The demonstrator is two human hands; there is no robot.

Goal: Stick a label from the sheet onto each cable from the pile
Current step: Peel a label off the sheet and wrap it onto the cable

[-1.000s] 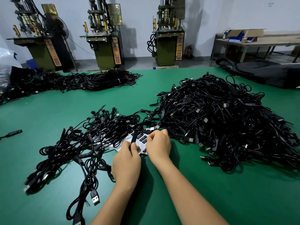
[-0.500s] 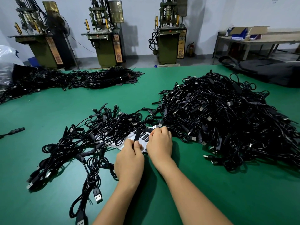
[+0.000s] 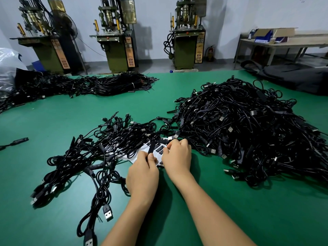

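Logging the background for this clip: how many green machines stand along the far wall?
3. The left machine stands behind the far cable heap, the middle machine near centre, the right machine beside the wooden table. More may lie outside the frame.

A factory floor: green press machines (image 3: 117, 41) behind heaped black cables (image 3: 248, 132).

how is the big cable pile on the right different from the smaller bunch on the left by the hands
The big pile is heaped high and dense; the smaller bunch lies low and spread out, with green table showing between its loops. The big pile sits right of the right hand; the smaller bunch sits left of the left hand and overlaps the label sheet. Both are black USB cables, and strands link them.
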